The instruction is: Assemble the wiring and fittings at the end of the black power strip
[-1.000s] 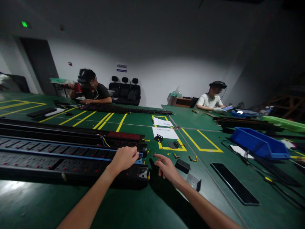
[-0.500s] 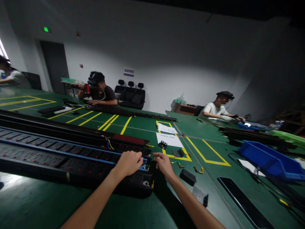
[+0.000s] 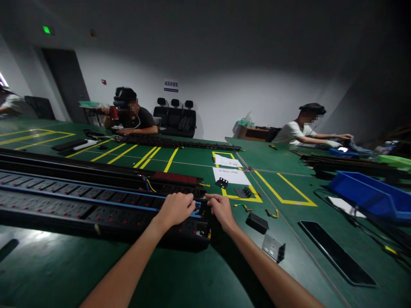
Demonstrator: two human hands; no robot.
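Long black socket strips point(image 3: 112, 219) with red dots and blue edging run from the left to the middle of the green table. My left hand point(image 3: 177, 208) rests over the right end of the blue-edged strip, its fingers curled round it. Just beyond that end is my right hand point(image 3: 221, 210), index finger stretched toward the strip's end and the other fingers bent; nothing shows in it. Behind them lie a dark red strip point(image 3: 176, 178) and loose yellow and blue wires point(image 3: 148, 184).
Right of my hands lie a black block point(image 3: 257, 223), a metal bracket point(image 3: 272, 247), short yellow-green wires point(image 3: 272, 213) and a dark flat phone-like slab point(image 3: 335, 252). Farther off are papers point(image 3: 231, 176), a blue bin point(image 3: 372, 192) and people working across the table point(image 3: 205, 273).
The view has tilted, so the scene sits slightly higher. My hands keep nearly the same pose at the strip's end. The person at the right has stretched an arm forward.
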